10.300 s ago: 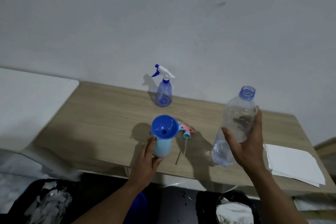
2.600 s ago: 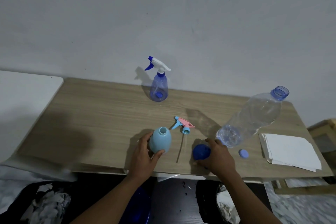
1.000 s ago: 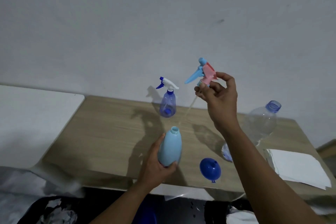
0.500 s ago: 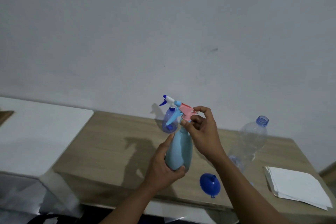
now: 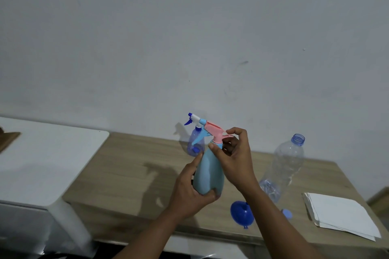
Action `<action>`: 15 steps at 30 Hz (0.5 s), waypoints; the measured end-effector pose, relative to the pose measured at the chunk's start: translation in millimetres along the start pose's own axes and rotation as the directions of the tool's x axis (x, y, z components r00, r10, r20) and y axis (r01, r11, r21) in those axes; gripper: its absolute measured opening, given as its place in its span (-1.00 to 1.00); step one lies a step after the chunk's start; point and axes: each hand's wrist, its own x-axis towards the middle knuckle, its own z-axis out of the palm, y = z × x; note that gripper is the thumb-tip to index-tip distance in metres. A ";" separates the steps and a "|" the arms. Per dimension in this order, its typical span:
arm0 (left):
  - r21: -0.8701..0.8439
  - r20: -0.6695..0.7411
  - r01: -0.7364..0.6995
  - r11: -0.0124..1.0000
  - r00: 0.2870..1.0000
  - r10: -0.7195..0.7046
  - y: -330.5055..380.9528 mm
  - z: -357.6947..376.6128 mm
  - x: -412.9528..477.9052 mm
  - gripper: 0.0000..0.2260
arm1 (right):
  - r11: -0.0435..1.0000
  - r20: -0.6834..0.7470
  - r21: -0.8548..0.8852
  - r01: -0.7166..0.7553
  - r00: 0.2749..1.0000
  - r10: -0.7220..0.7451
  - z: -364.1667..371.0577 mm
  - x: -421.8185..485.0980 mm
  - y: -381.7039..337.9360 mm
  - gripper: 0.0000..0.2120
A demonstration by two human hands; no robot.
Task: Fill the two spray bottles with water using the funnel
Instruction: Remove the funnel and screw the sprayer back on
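- While steadying the pale blue spray bottle (image 5: 208, 174) with the left hand (image 5: 189, 191) curled round its lower body, pinching the collar of the pink spray head (image 5: 212, 130) with the right hand (image 5: 235, 160), thumb and fingertips closing at the neck.
- Holding that bottle near the middle of the view, seemingly lifted just clear of the table (image 5: 126, 164).
- Now sitting on the neck with its tube hidden inside, after dangling high in the air a second ago above the open mouth.
- Lying on the table at 5 o'clock from the bottle, no longer sitting in its neck as it was ten seconds back: funnel (image 5: 242, 213).
- Standing at 3 o'clock, uncapped and released, showing only a little water at its base: clear water bottle (image 5: 282, 166), with its cap (image 5: 286, 214) lying just past the funnel.
- Reading all this as pouring finished for this bottle and closing under way, probably needing a twist of the collar before setting down.
- Waiting at 12 o'clock, close behind, with its head on: violet spray bottle (image 5: 195, 145); failing to tell its water level from here, so possibly needing the funnel next.
- Running the long axis near upright, neck up, top leaning slightly toward 1 o'clock.
- Pointing the nozzle toward 10 o'clock, away from the person, with the trigger hanging toward 8 o'clock.
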 end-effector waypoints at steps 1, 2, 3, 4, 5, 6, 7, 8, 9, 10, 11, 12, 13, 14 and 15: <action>0.006 0.002 -0.001 1.000 1.000 0.000 1.5 -0.6 -0.1 -0.07 | 1.000 -0.016 0.005 -0.008 1.000 0.009 0.9 -0.7 0.3 -0.58; 0.010 0.005 -0.001 1.000 1.000 0.001 2.7 -1.1 -0.1 -0.07 | 1.000 -0.027 0.002 -0.011 1.000 0.011 1.7 -1.7 0.3 -0.58; 0.013 0.009 -0.002 1.000 1.000 0.002 3.4 -1.9 0.2 -0.06 | 1.000 -0.034 -0.008 -0.005 0.999 0.005 2.2 -2.5 0.2 -0.59; 0.013 0.012 -0.006 1.000 1.000 0.005 4.0 -2.9 0.4 -0.06 | 1.000 -0.035 -0.020 0.006 0.999 -0.007 2.4 -3.1 -0.2 -0.61; 0.013 0.015 -0.009 1.000 1.000 0.008 4.0 -3.9 0.9 -0.06 | 0.999 -0.034 -0.030 0.018 0.999 -0.019 2.3 -3.4 -0.8 -0.64; 0.015 0.019 -0.010 1.000 1.000 0.010 3.8 -4.7 1.3 -0.06 | 0.999 -0.027 -0.034 0.028 0.999 -0.029 1.9 -3.3 -1.6 -0.66; 0.017 0.022 -0.010 1.000 1.000 0.010 3.6 -5.3 1.6 -0.06 | 0.999 -0.015 -0.035 0.036 0.999 -0.037 1.5 -2.9 -2.5 -0.68; 0.017 0.022 -0.010 1.000 1.000 0.010 3.9 -6.2 1.9 -0.07 | 0.998 0.001 -0.040 0.051 0.999 -0.051 0.9 -2.6 -3.5 -0.68; 0.016 0.022 -0.013 1.000 1.000 0.012 4.5 -6.9 2.3 -0.06 | 0.996 0.019 -0.058 0.074 0.997 -0.073 0.3 -2.2 -4.7 -0.69; 0.019 0.021 -0.017 1.000 1.000 0.016 5.2 -7.5 2.9 -0.06 | 0.991 0.040 -0.085 0.100 0.995 -0.097 0.0 -1.6 -6.0 -0.72; 0.025 0.024 -0.021 0.999 1.000 0.021 6.1 -8.0 3.8 -0.05 | 0.985 0.061 -0.118 0.122 0.991 -0.115 -0.1 -0.7 -6.5 -0.76; 0.033 0.029 -0.026 0.999 0.999 0.025 7.3 -8.4 4.8 -0.04 | 0.979 0.077 -0.153 0.134 0.989 -0.124 0.0 0.3 -6.3 -0.79; 0.040 0.033 -0.029 0.999 0.999 0.028 8.1 -8.9 6.0 -0.04 | 0.973 0.081 -0.184 0.138 0.989 -0.125 0.4 1.3 -5.8 -0.78; 0.046 0.037 -0.032 0.998 0.999 0.030 8.3 -9.4 7.0 -0.04 | 0.970 0.077 -0.200 0.136 0.989 -0.123 0.7 2.4 -5.5 -0.75; 0.052 0.039 -0.036 0.998 0.999 0.034 8.1 -10.1 8.0 -0.03 | 0.971 0.070 -0.199 0.131 0.990 -0.119 0.9 3.5 -5.7 -0.73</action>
